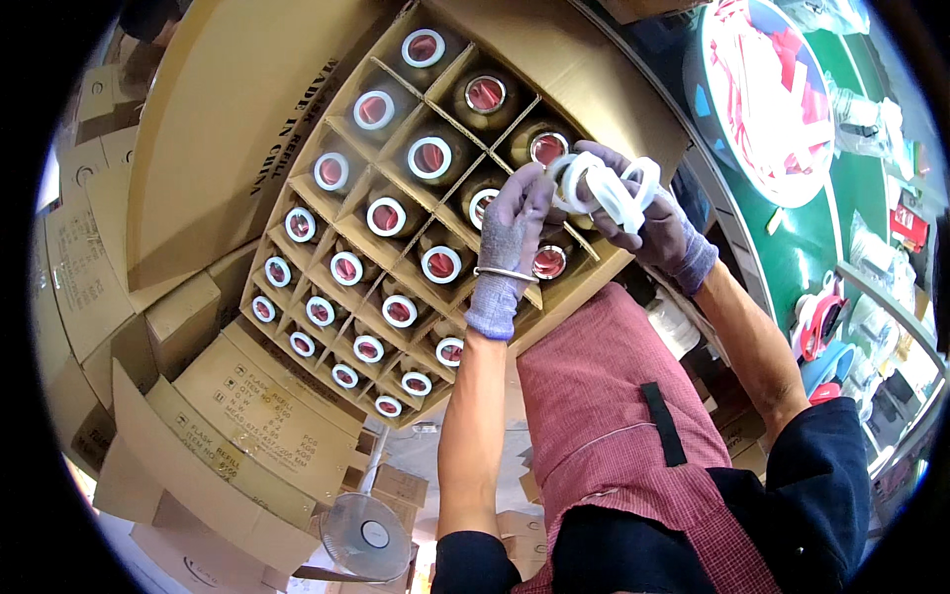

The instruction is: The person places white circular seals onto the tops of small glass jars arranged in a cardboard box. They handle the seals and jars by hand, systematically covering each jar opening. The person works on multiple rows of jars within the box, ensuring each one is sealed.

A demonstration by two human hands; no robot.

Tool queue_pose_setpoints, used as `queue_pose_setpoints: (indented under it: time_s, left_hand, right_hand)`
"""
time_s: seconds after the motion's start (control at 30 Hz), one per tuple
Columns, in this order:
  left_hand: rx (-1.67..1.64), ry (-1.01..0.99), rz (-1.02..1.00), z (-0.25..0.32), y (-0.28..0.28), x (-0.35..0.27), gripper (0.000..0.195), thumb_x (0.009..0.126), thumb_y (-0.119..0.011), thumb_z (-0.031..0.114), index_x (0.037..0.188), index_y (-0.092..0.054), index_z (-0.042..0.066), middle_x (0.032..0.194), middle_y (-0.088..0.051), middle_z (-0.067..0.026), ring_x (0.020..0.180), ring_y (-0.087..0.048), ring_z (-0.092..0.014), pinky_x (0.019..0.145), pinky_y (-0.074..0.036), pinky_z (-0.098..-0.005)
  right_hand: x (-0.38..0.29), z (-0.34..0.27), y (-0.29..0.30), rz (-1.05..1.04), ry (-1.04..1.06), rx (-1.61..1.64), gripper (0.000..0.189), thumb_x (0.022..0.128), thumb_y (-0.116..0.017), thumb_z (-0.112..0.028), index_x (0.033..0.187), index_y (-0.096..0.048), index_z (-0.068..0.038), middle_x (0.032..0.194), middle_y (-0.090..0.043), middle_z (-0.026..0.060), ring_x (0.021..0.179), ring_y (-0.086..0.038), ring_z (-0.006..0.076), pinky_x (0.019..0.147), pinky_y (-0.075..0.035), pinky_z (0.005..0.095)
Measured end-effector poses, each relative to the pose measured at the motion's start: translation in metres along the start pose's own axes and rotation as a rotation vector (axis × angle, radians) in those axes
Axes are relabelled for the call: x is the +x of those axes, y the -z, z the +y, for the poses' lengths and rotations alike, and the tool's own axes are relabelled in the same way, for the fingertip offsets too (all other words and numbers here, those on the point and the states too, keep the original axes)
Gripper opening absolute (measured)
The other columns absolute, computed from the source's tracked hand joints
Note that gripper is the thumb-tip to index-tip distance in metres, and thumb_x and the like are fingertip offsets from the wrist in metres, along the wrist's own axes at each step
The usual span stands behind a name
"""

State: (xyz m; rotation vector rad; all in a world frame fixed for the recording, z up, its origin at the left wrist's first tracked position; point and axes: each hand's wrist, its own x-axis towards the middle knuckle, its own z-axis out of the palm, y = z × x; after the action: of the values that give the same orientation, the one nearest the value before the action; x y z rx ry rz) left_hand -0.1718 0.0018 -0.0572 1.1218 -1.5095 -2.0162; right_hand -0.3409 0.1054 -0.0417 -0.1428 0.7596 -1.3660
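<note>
Both hands wear grey-purple work gloves. My right hand [653, 223] holds several white plastic rings [612, 193] over the right side of an open cardboard carton [586, 59]. My left hand [516, 215] is raised beside the rings, its fingertips at the leftmost one; whether they grip it cannot be told. In the carton, cardboard dividers [462, 59] part rows of glass flask refills [430, 158] with red showing in their mouths. Most mouths bear a white ring [385, 216]. A few near my hands, such as the bottle at the upper right [485, 94], show none.
A large tub [779, 104] of red and white pieces stands on the green table [764, 245] at the right. Flattened and stacked cartons [267, 408] lie at the lower left, near an electric fan [371, 534]. A raised carton flap [223, 111] borders the left side.
</note>
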Motion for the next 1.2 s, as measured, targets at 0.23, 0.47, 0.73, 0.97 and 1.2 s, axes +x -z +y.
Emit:
queue_pose_setpoints:
  time_s: [0.23,0.47,0.73,0.97,1.2]
  left_hand:
    - [-0.232,0.205,0.01,-0.005,-0.003,0.004,0.025,0.093,-0.065,0.02,0.109,-0.065,0.0,0.082,-0.066,0.0016,0.068,-0.06,-0.004,0.057,-0.046,-0.0172]
    - [-0.035,-0.02,0.23,0.013,0.02,0.105,0.026,0.091,-0.065,0.018,0.109,-0.065,-0.001,0.08,-0.069,-0.0075,0.057,-0.063,-0.011,0.05,-0.05,-0.0226]
    - [1.293,-0.094,0.284,-0.015,0.056,0.144,0.028,0.089,-0.057,0.034,0.1,-0.064,0.008,0.093,-0.067,-0.023,0.089,-0.065,-0.039,0.076,-0.051,-0.0489]
    - [1.636,0.031,0.075,-0.003,0.049,0.141,0.031,0.087,-0.06,0.032,0.106,-0.061,0.007,0.101,-0.068,-0.0195,0.09,-0.068,-0.036,0.077,-0.054,-0.0454]
    - [0.791,-0.128,-0.097,0.015,-0.013,0.058,0.017,0.091,-0.057,0.013,0.104,-0.066,0.006,0.077,-0.065,-0.0081,0.069,-0.064,-0.016,0.06,-0.052,-0.0309]
  right_hand:
    - [0.012,-0.003,0.003,0.044,-0.006,-0.085,0.057,0.089,-0.063,-0.024,0.138,-0.044,-0.002,0.106,-0.065,0.0103,0.072,-0.066,0.0113,0.049,-0.053,0.018]
    - [0.007,0.007,0.015,0.308,0.125,-0.154,0.044,0.093,-0.055,-0.016,0.134,-0.047,-0.001,0.106,-0.064,0.0121,0.075,-0.067,0.0154,0.051,-0.053,0.018]
    - [-0.012,0.027,0.028,0.283,0.054,-0.077,0.051,0.092,-0.06,-0.016,0.138,-0.042,-0.002,0.102,-0.062,0.0097,0.07,-0.066,0.0135,0.049,-0.054,0.0185]
    - [-0.018,0.026,0.026,0.269,0.044,-0.025,0.053,0.092,-0.06,-0.017,0.14,-0.04,-0.003,0.106,-0.061,0.0108,0.071,-0.066,0.0125,0.052,-0.054,0.0183]
    - [-0.018,0.021,0.018,0.267,0.097,-0.037,0.058,0.089,-0.061,-0.015,0.141,-0.039,-0.002,0.108,-0.063,0.0131,0.077,-0.068,0.0161,0.051,-0.052,0.021]
